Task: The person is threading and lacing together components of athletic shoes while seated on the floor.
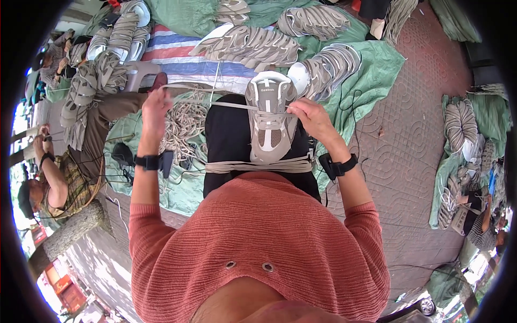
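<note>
A beige and white sneaker (270, 116) lies on my lap, toe pointing away from me. My left hand (154, 107) is raised to the left and pulls a beige lace (215, 102) taut across from the shoe. My right hand (311, 118) pinches the lace at the shoe's right eyelets. A bundle of loose laces (258, 167) lies across my thighs under the shoe's heel. Both wrists carry black bands.
A heap of laces (186, 126) lies on the green tarp (371, 70) beside my left knee. Rows of matching shoe uppers (253, 46) are stacked ahead on a striped sheet. A seated person (59, 177) works at the left; more uppers (463, 129) lie at the right on paving.
</note>
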Demonstrator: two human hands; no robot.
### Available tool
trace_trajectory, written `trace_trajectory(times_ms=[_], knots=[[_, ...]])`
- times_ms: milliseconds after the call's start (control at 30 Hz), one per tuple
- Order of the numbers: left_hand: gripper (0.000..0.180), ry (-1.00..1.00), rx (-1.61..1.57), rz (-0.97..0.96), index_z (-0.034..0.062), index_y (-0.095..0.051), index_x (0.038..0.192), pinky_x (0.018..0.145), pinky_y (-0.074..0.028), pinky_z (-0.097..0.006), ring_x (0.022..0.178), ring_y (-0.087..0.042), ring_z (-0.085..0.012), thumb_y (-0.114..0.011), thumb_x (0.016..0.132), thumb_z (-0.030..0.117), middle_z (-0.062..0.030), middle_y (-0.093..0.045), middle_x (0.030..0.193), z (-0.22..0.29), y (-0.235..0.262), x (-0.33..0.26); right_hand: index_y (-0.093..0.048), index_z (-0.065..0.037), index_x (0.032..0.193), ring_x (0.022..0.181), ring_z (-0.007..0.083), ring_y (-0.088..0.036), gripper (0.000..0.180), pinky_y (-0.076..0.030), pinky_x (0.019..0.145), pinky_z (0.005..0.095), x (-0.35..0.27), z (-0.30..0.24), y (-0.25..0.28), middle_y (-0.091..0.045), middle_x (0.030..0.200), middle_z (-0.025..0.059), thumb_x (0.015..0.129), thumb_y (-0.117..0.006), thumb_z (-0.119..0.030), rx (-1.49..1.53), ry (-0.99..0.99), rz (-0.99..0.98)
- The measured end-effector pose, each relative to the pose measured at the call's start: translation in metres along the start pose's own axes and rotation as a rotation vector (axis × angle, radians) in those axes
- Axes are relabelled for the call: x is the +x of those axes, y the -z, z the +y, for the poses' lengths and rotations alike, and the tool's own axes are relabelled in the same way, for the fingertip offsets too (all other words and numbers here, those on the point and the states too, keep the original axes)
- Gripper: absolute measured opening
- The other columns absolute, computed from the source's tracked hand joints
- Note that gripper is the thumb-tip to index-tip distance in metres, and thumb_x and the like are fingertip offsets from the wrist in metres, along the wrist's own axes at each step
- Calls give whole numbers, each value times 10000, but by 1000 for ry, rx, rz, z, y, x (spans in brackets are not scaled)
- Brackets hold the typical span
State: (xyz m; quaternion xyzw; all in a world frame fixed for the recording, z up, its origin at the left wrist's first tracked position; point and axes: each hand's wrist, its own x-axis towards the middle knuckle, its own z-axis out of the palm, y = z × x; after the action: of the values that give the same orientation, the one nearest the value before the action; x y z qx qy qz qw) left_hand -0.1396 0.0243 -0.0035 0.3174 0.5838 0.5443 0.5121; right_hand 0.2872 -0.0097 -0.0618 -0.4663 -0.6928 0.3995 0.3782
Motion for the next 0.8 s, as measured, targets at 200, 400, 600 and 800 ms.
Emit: trace_trajectory(times_ms=[200,400,600,800], knots=[[349,-7,2103,-321,62,-594,799,643,-478,-400,749,-620,-286,-528,882,395,-152,-629,770,7,-13,-63,-573,-64,759,731,247,-631,266,-461,677,365,-3,-16,1,-648,721,61,921,-463,-245,-372,-42,-199],[102,-829,1046,-615,83,-589,787,719,-425,-387,800,-560,-274,-663,780,153,-73,-587,793,-34,-137,-55,-584,-61,721,662,275,-632,311,-481,664,362,5,-27,-11,-646,672,73,910,-456,-272,-198,-246,-258],[335,-989,1166,-826,41,-574,993,780,-357,-431,934,-506,-309,-597,662,91,-121,-546,973,-69,-209,-45,-580,-64,694,629,269,-568,42,-468,554,345,-11,12,-36,-582,698,73,708,-584,-103,-125,-90,-46],[275,-815,1083,-912,71,-512,811,754,-306,-393,816,-470,-293,-668,600,-11,-87,-464,816,-74,-200,-40,-668,-51,707,612,148,-636,157,-492,568,312,10,5,-43,-647,653,48,735,-562,-163,185,-394,-223]])
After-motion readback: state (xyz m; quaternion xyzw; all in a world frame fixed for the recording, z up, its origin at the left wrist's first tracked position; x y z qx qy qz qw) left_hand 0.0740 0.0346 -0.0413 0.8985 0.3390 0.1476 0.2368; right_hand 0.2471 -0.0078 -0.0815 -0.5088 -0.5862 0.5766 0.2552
